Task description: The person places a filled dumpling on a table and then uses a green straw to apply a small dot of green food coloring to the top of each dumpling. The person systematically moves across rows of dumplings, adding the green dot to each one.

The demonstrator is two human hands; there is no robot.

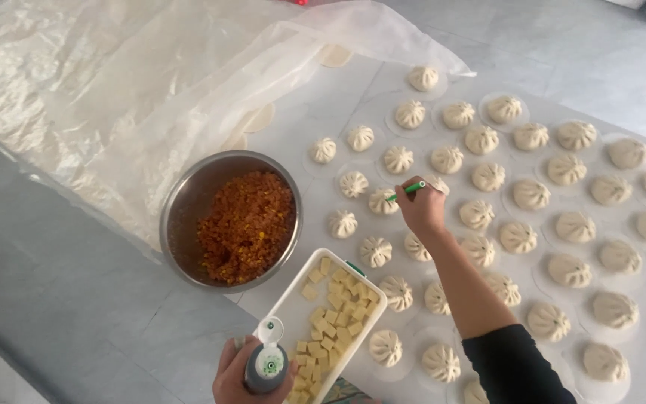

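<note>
My left hand (242,380) at the bottom edge grips a small grey bottle (266,362) with its white flip cap open, held beside a white tray of pale yellow cubes (332,318). My right hand (422,209) reaches out over the rows of pleated white buns (487,176) and pinches a thin green stick (407,191). The stick's tip rests on or just above one bun (383,200). Each bun sits on a round sheet of paper.
A steel bowl of reddish-orange minced filling (245,224) stands left of the buns. Crumpled clear plastic sheeting (114,90) covers the upper left, with flat dough rounds (257,120) showing beneath it. Grey tabletop (61,299) lies at the left.
</note>
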